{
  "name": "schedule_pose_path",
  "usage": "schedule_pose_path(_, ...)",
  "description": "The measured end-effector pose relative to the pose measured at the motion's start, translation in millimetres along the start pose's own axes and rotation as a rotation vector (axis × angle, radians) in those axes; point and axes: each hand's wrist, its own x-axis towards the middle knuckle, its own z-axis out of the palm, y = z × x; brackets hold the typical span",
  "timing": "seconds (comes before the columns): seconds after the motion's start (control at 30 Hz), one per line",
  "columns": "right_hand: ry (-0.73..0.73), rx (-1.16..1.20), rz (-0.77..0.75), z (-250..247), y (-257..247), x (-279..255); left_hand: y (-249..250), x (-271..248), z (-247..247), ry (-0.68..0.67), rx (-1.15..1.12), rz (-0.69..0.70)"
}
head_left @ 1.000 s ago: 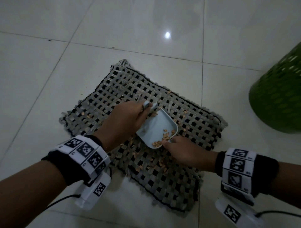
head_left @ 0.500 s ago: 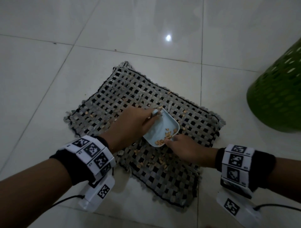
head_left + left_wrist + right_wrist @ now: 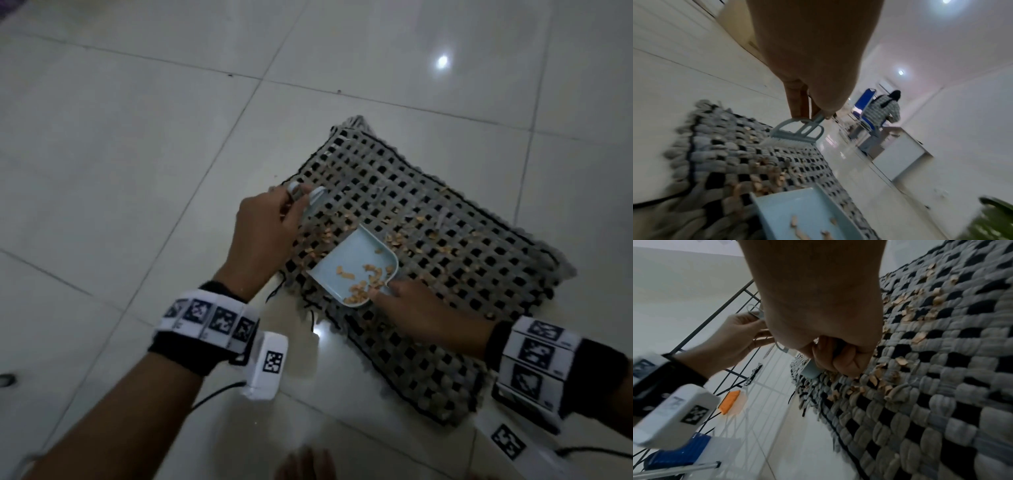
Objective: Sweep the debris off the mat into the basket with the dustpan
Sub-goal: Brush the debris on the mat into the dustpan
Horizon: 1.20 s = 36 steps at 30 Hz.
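A grey and black woven mat [image 3: 455, 281] lies on the tiled floor, strewn with tan debris [image 3: 322, 241]. A pale blue dustpan [image 3: 346, 263] rests on its near left part, holding several flakes, its open lip toward the upper left. My right hand [image 3: 380, 291] grips the dustpan's handle [image 3: 810, 369] at the near end. My left hand [image 3: 291, 202] holds a small pale blue brush [image 3: 797, 132] by its handle, bristles down on the mat's left edge, apart from the pan. The green basket [image 3: 992, 222] shows only at the left wrist view's corner.
White floor tiles [image 3: 137, 171] surround the mat. In the left wrist view a person [image 3: 879, 116] stands far off by a blue chair and a white cabinet [image 3: 900, 151]. The right wrist view shows a wire rack [image 3: 719, 308], an orange item [image 3: 729, 402] and a blue object [image 3: 678, 454].
My left hand has drawn the brush away from the dustpan to the mat's left edge. The head view swung left, and the green basket has left it.
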Motion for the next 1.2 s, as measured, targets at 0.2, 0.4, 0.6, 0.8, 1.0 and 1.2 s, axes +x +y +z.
schedule_pose_path(0.2, -0.014, -0.054, 0.055, 7, 8, 4, -16, -38, 40, -0.064, 0.097, 0.038)
schedule_pose_path(0.4, -0.007, -0.060, 0.019, 7, 9, 2, 36, -74, 52, -0.105, -0.007, 0.069)
schedule_pose_path(0.6, -0.025, -0.037, 0.043, 5, 10, 2, 17, -37, 30, 0.103, -0.035, -0.028)
schedule_pose_path(0.8, -0.016, -0.037, 0.038, 6, 11, 3, 13, -53, 56, -0.074, 0.064, -0.023)
schedule_pose_path(1.0, -0.025, -0.033, -0.020, 5, 16, 1, 63, -99, 59, -0.142, 0.017, 0.086)
schedule_pose_path(1.2, -0.002, -0.031, 0.044, 4, 24, -1, 37, -65, 50, -0.048, 0.050, 0.016)
